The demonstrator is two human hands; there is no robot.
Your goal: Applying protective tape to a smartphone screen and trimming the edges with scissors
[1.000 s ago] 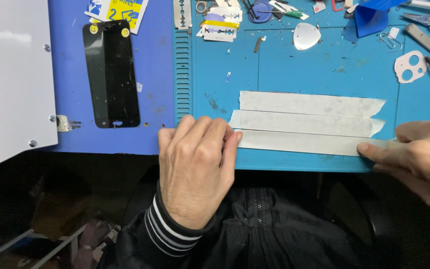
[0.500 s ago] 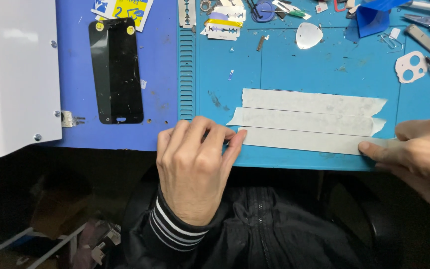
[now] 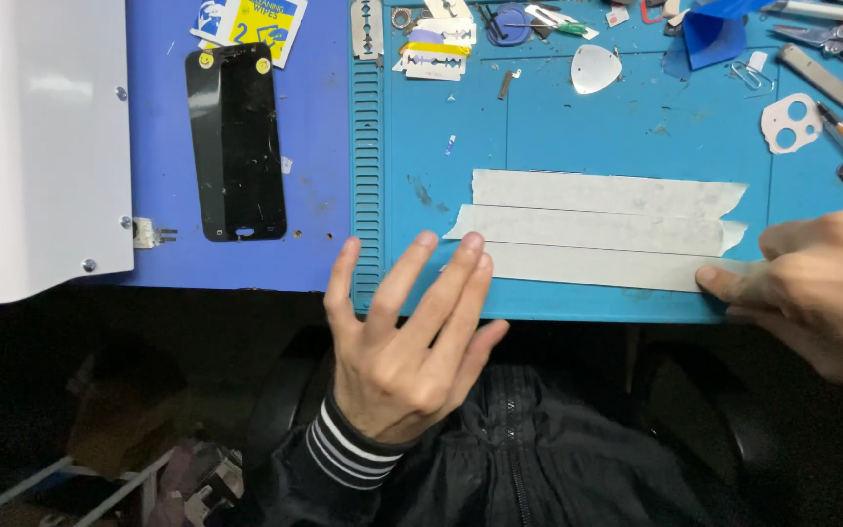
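My left hand (image 3: 404, 342) is open, its fingers (image 3: 441, 288) straight and slightly fanned, with nothing between them; the tips of the two middle ones lie at the left end of the lowest tape strip (image 3: 597, 266), though I cannot tell whether they press on it or hover just above. My right hand (image 3: 817, 288) comes in from the right edge with its fingers curled together, and one fingertip (image 3: 719, 284) lies flat on the right end of that same strip, so the strip runs between my two hands along the near edge of the teal work mat (image 3: 636, 117).

Just beyond my fingers, two more pale strips lie parallel to the first: the middle tape strip (image 3: 602, 231) touching it, and the far tape strip (image 3: 607, 193) just past that.

Further out from my left fingers, to their left, a black phone screen panel (image 3: 236, 146) lies upright on the blue mat (image 3: 314, 127), with a white board (image 3: 36, 146) beyond it. Far ahead of my fingertips, along the mat's back edge, are razor blades (image 3: 431, 54), a metal pick (image 3: 595, 68) and a white camera-hole plate (image 3: 790, 122). Below my left wrist I see a striped cuff (image 3: 348, 454) and a black jacket (image 3: 539, 459).
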